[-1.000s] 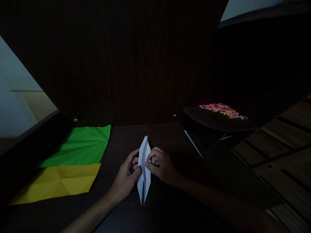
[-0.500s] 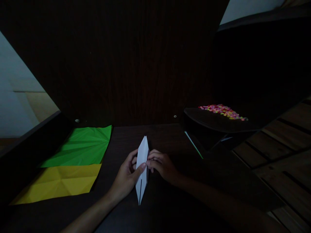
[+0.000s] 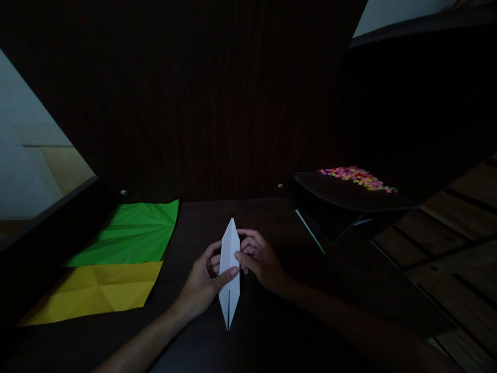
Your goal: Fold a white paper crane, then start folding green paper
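Note:
A long, narrow piece of folded white paper (image 3: 230,246), pointed at both ends, is held up over the dark tabletop (image 3: 194,223). A slit runs up from its lower tip. My left hand (image 3: 204,277) grips its left edge, thumb across the front and fingers behind. On the right edge, my right hand (image 3: 262,261) pinches the paper, thumb on the front face. Most of the right fingertips are hidden behind the paper.
A creased green sheet (image 3: 128,233) overlaps a creased yellow sheet (image 3: 97,292) at the left. At the right, a dark shelf (image 3: 326,186) bears many small pink, red and yellow pieces (image 3: 361,177). A thin pale-green strip (image 3: 309,231) lies below it. A dark panel (image 3: 213,103) rises behind.
The folded paper has turned a little, so its front faces me more, and its lower tip has shifted right. My right thumb has moved up onto the front face and my right index finger has extended.

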Action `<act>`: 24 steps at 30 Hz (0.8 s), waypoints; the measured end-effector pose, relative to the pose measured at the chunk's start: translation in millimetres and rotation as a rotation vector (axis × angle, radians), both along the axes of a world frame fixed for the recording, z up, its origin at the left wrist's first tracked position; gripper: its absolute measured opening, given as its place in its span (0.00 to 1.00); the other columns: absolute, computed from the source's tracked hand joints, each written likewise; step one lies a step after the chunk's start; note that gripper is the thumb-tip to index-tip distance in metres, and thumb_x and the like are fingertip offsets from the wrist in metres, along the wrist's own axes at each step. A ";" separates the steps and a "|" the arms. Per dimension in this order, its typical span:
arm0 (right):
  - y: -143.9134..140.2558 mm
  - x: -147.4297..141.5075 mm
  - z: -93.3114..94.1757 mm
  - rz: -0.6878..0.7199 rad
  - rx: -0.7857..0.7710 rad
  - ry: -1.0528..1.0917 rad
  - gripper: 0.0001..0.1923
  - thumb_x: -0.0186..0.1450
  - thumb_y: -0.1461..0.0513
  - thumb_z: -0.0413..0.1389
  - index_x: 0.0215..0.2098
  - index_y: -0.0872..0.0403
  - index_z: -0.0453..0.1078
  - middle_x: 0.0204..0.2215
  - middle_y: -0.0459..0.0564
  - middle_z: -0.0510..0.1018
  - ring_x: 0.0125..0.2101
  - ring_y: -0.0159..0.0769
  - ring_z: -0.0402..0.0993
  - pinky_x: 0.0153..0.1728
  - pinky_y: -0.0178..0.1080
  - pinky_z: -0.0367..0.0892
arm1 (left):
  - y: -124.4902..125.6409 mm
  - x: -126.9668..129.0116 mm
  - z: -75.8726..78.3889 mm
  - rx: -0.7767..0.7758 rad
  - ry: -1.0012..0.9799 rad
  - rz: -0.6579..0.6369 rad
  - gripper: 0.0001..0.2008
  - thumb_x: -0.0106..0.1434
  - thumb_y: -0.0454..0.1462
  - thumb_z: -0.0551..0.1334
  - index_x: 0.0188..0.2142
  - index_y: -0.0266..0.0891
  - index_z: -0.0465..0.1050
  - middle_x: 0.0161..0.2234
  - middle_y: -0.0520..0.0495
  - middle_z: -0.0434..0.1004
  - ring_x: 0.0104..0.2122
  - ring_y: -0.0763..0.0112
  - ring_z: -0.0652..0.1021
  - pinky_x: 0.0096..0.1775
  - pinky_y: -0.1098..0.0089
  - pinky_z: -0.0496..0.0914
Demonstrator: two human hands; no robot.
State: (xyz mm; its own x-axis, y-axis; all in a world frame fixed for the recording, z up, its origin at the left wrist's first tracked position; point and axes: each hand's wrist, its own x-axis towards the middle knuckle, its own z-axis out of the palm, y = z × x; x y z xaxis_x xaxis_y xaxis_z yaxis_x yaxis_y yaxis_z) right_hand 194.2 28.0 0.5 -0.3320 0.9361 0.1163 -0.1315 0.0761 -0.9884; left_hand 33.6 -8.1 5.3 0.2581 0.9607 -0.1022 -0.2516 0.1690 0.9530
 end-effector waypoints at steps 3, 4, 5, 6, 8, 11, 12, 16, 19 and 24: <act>1.4 0.1 0.5 -0.019 -0.006 0.023 0.26 0.55 0.62 0.62 0.50 0.51 0.61 0.27 0.40 0.69 0.20 0.27 0.66 0.17 0.30 0.63 | -0.1 -0.9 0.3 -0.001 0.006 -0.015 0.32 0.52 0.41 0.73 0.53 0.37 0.63 0.36 0.43 0.81 0.34 0.63 0.81 0.36 0.67 0.74; 2.0 0.1 0.4 -0.021 -0.022 0.030 0.25 0.55 0.62 0.62 0.49 0.51 0.60 0.26 0.40 0.69 0.19 0.27 0.66 0.17 0.30 0.63 | 0.0 -1.3 0.4 0.005 0.000 -0.019 0.31 0.52 0.40 0.72 0.53 0.37 0.64 0.36 0.43 0.81 0.34 0.64 0.81 0.35 0.68 0.74; 2.6 0.1 0.3 -0.021 -0.043 0.035 0.24 0.55 0.61 0.62 0.47 0.51 0.60 0.26 0.39 0.69 0.19 0.27 0.66 0.17 0.30 0.63 | 0.1 -1.7 0.5 0.010 -0.008 -0.021 0.31 0.53 0.39 0.72 0.53 0.37 0.64 0.36 0.43 0.82 0.34 0.64 0.81 0.35 0.69 0.74; 2.9 0.1 0.4 -0.021 -0.065 0.037 0.22 0.56 0.60 0.62 0.46 0.51 0.59 0.25 0.39 0.69 0.18 0.27 0.66 0.17 0.30 0.63 | 0.3 -2.1 0.7 0.011 -0.018 -0.023 0.30 0.53 0.39 0.72 0.53 0.37 0.64 0.36 0.43 0.82 0.34 0.65 0.81 0.35 0.69 0.74; 2.5 0.2 1.1 -0.014 -0.092 0.032 0.20 0.56 0.58 0.62 0.41 0.51 0.58 0.25 0.39 0.69 0.18 0.27 0.66 0.16 0.31 0.62 | 1.1 -2.9 1.7 0.004 -0.041 -0.015 0.30 0.53 0.39 0.72 0.53 0.37 0.63 0.36 0.43 0.82 0.33 0.64 0.81 0.35 0.69 0.74; -1.4 0.9 5.0 0.034 -0.046 -0.005 0.19 0.55 0.58 0.63 0.38 0.51 0.58 0.26 0.40 0.69 0.19 0.27 0.65 0.17 0.30 0.61 | 2.8 -4.2 3.9 -0.014 -0.065 0.021 0.29 0.52 0.39 0.73 0.50 0.37 0.65 0.34 0.45 0.82 0.31 0.65 0.82 0.34 0.69 0.75; -3.3 1.3 6.9 0.057 -0.007 -0.029 0.18 0.55 0.59 0.64 0.37 0.51 0.59 0.26 0.40 0.69 0.21 0.27 0.66 0.19 0.31 0.61 | 3.3 -4.6 4.6 -0.019 -0.066 0.039 0.28 0.52 0.38 0.73 0.49 0.36 0.66 0.34 0.45 0.82 0.31 0.66 0.82 0.34 0.69 0.75; -9.9 2.8 12.9 0.073 0.088 -0.142 0.14 0.56 0.61 0.63 0.34 0.52 0.61 0.25 0.40 0.68 0.23 0.27 0.65 0.23 0.31 0.61 | 4.0 -5.8 5.7 -0.035 -0.056 0.109 0.25 0.49 0.38 0.74 0.45 0.35 0.69 0.31 0.46 0.82 0.29 0.68 0.81 0.32 0.72 0.74; -11.5 3.4 14.1 0.076 0.111 -0.205 0.11 0.57 0.62 0.62 0.32 0.53 0.62 0.25 0.41 0.68 0.25 0.28 0.65 0.25 0.32 0.62 | 4.2 -6.4 5.2 -0.040 -0.063 0.139 0.25 0.49 0.38 0.75 0.44 0.35 0.70 0.30 0.46 0.82 0.29 0.67 0.82 0.32 0.72 0.75; -10.1 3.0 12.1 0.130 0.036 -0.174 0.10 0.59 0.60 0.60 0.31 0.53 0.62 0.23 0.40 0.68 0.21 0.26 0.64 0.22 0.31 0.61 | 4.2 -8.1 4.0 -0.048 -0.091 0.128 0.23 0.49 0.37 0.75 0.42 0.35 0.71 0.30 0.46 0.83 0.28 0.67 0.82 0.31 0.72 0.75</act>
State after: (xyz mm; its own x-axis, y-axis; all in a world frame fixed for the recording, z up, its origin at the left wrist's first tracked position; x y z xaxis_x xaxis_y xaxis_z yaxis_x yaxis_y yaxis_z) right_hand 197.2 17.9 12.7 -0.4674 0.8805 0.0789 0.0298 0.1049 -0.9940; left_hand 25.5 -3.9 9.2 0.1442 0.9809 -0.1303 -0.3587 0.1746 0.9170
